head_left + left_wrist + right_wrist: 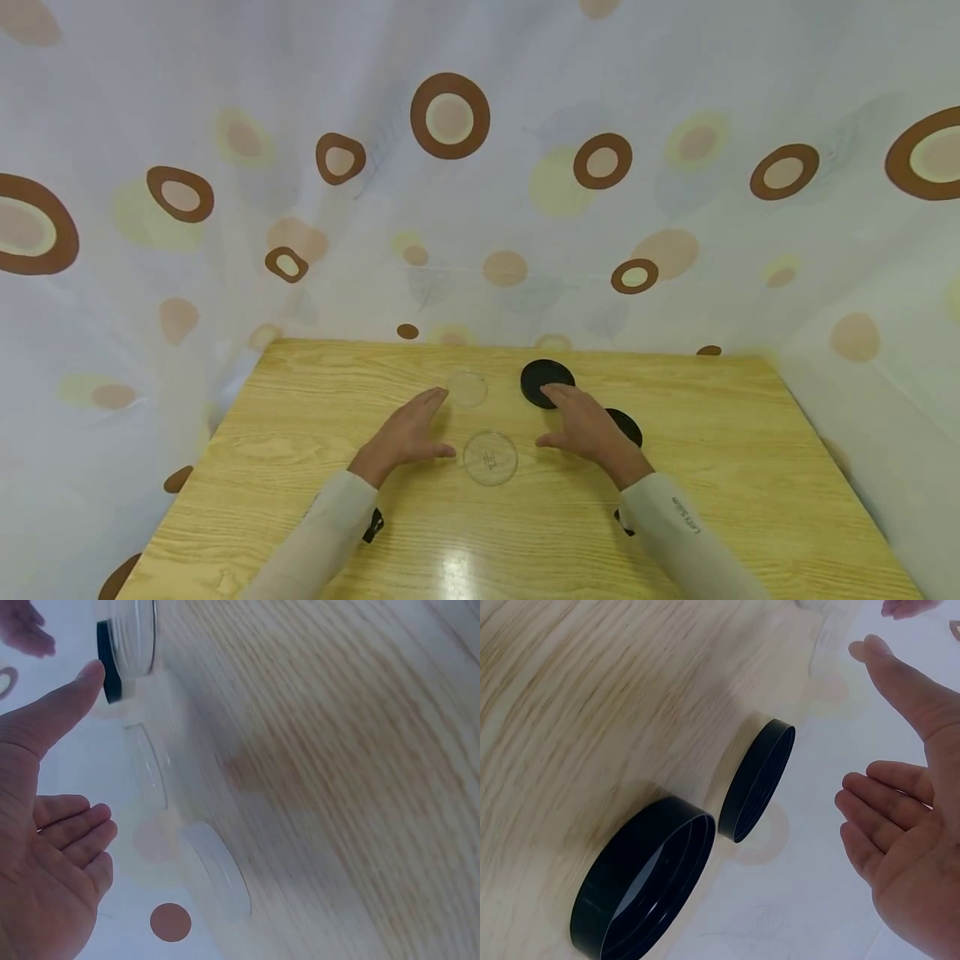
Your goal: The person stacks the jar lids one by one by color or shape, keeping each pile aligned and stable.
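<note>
My left hand (pixel 408 433) is held over the table with fingers extended and thumb apart, holding nothing. My right hand (pixel 585 425) mirrors it, palm turned inward and also holding nothing. Between them lies a round clear dish (pixel 490 457) with small markings. Farther back, near the left fingertips, is a second clear disc (pixel 467 388). A black round lid (pixel 546 383) is partly overlapped by the right fingers. Another black lid (pixel 626 427) sits beside the right hand, partly covered by it; its hollow, ridged inner side shows in the right wrist view (pixel 641 877).
A pale, whitish round piece (pixel 217 870) lies on the wood in the left wrist view. The wooden table (pixel 750 467) extends to both sides. A patterned sheet (pixel 510 217) hangs behind it and along its left and right edges.
</note>
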`<state>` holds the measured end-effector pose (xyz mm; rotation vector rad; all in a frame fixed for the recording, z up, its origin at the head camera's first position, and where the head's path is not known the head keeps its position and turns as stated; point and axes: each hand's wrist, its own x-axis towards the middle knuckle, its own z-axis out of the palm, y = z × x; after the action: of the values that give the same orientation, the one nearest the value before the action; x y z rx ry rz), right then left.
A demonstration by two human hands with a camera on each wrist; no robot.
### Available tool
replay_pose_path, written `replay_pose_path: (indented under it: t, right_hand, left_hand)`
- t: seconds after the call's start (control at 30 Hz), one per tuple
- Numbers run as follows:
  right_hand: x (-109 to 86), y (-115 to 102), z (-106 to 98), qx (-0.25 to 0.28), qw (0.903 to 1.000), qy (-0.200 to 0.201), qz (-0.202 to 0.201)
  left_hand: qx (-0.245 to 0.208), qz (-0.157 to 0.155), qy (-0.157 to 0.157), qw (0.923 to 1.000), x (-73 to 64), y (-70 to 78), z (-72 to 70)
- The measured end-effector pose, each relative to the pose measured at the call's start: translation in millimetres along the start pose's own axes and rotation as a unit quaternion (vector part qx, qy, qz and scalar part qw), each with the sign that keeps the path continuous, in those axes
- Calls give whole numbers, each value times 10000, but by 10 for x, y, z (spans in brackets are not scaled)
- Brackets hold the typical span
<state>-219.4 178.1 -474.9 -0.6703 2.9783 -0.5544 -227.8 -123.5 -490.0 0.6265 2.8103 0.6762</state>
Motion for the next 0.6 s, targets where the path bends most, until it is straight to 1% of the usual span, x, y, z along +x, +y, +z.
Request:
replay_pose_path:
  t: [0.37,0.6]
  right_hand:
    - [42,-93,106,228,9995,-205,88]
    - [45,-187,144,303,9982,-450,246]
  left_hand:
    - [6,100,-128,9999,-1,45,75]
    - [5,304,-261,9992,2,56,131]
